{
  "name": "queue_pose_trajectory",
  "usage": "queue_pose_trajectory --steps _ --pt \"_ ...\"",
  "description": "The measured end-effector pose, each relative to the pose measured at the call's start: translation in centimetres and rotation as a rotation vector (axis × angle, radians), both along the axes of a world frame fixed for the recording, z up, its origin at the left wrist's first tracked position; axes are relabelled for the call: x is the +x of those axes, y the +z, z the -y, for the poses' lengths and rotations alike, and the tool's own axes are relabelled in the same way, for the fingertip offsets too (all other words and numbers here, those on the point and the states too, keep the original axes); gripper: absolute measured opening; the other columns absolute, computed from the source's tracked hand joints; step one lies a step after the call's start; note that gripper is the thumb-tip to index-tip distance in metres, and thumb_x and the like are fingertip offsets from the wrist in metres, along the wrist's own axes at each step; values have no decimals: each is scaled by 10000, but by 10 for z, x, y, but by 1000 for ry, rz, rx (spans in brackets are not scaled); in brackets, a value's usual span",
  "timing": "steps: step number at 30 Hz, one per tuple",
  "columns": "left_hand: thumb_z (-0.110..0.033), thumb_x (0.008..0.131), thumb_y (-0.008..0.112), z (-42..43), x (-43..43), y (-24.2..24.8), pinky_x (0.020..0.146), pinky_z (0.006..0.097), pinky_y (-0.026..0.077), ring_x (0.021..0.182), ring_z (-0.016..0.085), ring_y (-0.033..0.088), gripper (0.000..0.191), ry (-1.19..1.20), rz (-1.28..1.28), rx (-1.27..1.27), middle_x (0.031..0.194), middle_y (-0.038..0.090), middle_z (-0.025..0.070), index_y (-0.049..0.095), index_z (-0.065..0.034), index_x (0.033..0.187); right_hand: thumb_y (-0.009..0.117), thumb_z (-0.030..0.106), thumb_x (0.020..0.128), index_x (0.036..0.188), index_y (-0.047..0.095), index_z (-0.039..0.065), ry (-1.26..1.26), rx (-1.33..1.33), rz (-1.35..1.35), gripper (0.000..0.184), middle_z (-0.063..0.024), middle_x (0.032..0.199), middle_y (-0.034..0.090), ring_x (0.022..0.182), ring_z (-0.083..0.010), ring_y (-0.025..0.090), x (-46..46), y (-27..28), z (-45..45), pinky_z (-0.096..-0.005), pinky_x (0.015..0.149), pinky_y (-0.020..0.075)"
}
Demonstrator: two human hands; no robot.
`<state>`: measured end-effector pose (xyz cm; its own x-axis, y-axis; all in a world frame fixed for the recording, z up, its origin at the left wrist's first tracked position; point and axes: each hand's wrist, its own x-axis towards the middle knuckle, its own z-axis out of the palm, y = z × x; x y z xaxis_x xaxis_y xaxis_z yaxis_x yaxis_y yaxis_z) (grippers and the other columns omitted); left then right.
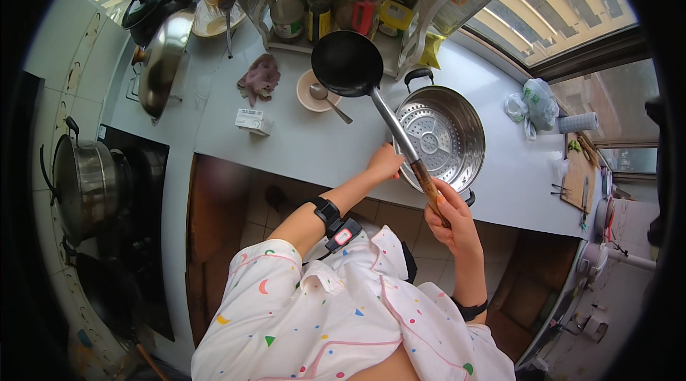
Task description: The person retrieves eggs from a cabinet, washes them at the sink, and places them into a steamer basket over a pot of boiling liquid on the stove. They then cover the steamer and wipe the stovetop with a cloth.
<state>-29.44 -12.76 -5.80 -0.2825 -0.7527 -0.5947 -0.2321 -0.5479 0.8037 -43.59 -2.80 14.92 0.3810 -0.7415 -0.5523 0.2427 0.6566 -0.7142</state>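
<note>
My right hand (455,217) grips the wooden handle of a big wok ladle (348,62), held above the counter. Its dark bowl points away from me, and its steel shank crosses over the left rim of a stainless steel steamer pot (471,134). A perforated steamer plate (437,129) shows inside the pot. My left hand (385,161), its fingers curled, is at the pot's near left side; whether it grips the rim cannot be seen. Left of the ladle, a small bowl (304,97) holds a metal spoon (321,94).
Beyond stands a rack (262,0) of bottles and jars. A crumpled cloth (260,78) and small white box (253,121) lie left. A pot (88,188) stands on the hob (150,182). At right are plastic bags (538,102) and a cutting board (576,182) with a knife (585,190).
</note>
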Motion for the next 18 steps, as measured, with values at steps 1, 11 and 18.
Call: queue_pose_trajectory --steps 1,11,18 --pt "-178 854 551 0 -6 0 435 329 503 475 214 614 425 1 -10 19 668 628 167 431 146 1101 449 194 994 1411 378 112 8 -33 -66 431 -16 690 440 428 -5 285 3 -3 4 -153 374 213" --pt "-536 864 567 11 18 10 389 272 429 419 155 538 688 125 -183 115 694 641 110 436 66 1169 527 122 956 1389 433 99 43 -223 -355 444 21 674 469 456 -8 343 4 -40 30 -171 391 246" --pt "-321 903 649 -1 88 28 425 248 375 500 108 477 640 939 -343 -100 851 595 110 283 25 1298 582 78 920 1338 505 55 52 -451 -624 426 -15 882 611 623 -38 500 7 -78 21 -191 555 396"
